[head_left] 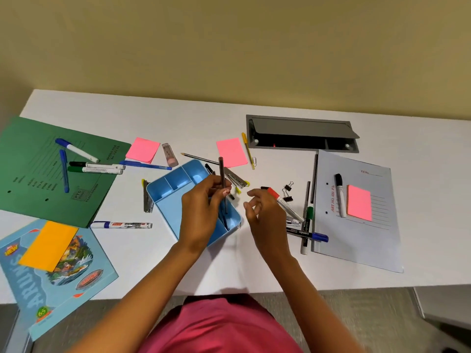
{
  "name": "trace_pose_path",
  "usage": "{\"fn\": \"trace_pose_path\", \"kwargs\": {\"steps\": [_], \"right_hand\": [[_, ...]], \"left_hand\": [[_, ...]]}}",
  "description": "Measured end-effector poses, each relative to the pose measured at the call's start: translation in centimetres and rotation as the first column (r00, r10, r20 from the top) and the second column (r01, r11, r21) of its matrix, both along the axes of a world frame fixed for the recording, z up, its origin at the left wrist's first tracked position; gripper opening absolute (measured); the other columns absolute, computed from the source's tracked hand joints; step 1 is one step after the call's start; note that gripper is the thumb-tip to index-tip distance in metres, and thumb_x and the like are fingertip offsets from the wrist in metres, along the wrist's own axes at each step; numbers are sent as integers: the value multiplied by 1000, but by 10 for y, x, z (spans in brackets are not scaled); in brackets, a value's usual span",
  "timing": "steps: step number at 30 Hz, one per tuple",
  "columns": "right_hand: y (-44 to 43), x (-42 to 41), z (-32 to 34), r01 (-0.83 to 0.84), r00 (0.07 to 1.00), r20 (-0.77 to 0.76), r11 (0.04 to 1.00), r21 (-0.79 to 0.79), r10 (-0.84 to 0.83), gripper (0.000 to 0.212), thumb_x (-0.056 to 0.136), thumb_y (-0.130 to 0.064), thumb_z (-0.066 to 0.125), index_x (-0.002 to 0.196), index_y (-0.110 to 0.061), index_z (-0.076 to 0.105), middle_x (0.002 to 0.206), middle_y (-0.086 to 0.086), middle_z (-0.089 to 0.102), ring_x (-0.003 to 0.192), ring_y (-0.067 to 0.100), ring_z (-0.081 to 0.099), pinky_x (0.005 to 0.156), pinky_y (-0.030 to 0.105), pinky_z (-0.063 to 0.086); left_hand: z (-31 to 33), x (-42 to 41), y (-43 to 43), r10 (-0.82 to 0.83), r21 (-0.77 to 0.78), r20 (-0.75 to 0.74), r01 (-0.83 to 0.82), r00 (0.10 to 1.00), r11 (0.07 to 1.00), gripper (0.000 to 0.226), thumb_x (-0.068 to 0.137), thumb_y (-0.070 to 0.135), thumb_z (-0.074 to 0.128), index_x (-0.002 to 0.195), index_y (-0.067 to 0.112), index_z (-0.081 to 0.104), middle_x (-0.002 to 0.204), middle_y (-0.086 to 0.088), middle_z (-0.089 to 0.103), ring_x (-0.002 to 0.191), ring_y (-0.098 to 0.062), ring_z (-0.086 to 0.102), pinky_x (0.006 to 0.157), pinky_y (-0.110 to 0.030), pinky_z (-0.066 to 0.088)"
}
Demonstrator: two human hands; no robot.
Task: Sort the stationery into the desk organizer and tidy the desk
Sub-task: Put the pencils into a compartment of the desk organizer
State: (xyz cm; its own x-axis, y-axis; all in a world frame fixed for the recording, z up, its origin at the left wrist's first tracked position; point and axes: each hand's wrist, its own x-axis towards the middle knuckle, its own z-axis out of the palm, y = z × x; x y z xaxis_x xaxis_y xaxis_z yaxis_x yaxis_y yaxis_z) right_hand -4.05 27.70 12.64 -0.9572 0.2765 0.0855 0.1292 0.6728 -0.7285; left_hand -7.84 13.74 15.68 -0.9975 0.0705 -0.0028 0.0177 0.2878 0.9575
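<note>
Desk (178, 263) seen from above, white, strewn with stationery. At the left of the frame we see a green folder (38, 174) carrying several markers (96, 169), with a notebook (30, 296) below it at lower left. None of this is sorted yet. One more marker lies loose just left of the organizer (165, 215), a blue tray at centre frame, set at an angle, its compartments mostly bare.

The left hand (204, 207) sits over the tray's right half. Its thumb and fingertips pinch a dark pen (221, 171), held nearly upright with its lower end down in the narrow slot along the tray's right edge. Just right of it the right hand (265, 215) hangs with fingers loosely curled, gripping nothing. It is near a red marker (288, 206) and two clips (288, 187), beside a small heap of pens at the edge of a grey folder (369, 238) at the right of the frame.

We judge three risks. The pen stands steeply, so if it is let go now it may tip over the low wall and roll across the desk. Nothing steadies the tray, so a push from the left hand could slide it. The right hand, reaching into the heap, could scatter the clips or set a round marker rolling toward the near edge.
</note>
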Motion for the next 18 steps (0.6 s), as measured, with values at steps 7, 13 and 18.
{"fn": "trace_pose_path", "kwargs": {"steps": [7, 13, 18], "right_hand": [[43, 23, -9, 177, 980, -91, 984, -17, -178, 15, 91, -5, 57, 105, -9, 59, 82, 2, 62, 65, 5, 56, 59, 13, 46], [81, 25, -28, 362, 932, -26, 932, 26, -362, 13, 87, 1, 61, 90, -12, 59, 75, 5, 62, 64, 12, 57, 56, 8, 40], [118, 6, -60, 458, 869, 149, 881, 117, -472, 8, 83, 3, 58, 83, -5, 59, 80, 11, 65, 76, 26, 61, 62, 27, 44]], "left_hand": [[-29, 5, 7, -56, -226, -15, 51, 998, 973, 28, 91, 14, 63, 116, 16, 49, 101, 3, 65, 83, -13, 64, 71, -28, 54], [-35, 3, 8, -24, -304, -8, 20, 1000, 952, 20, 90, 20, 64, 105, 6, 59, 92, -7, 68, 79, -20, 64, 70, -32, 55], [-38, -3, 6, -13, -325, -4, 10, 1000, 946, 21, 91, 20, 63, 107, 8, 59, 93, -9, 69, 84, -22, 65, 74, -32, 55]]}}
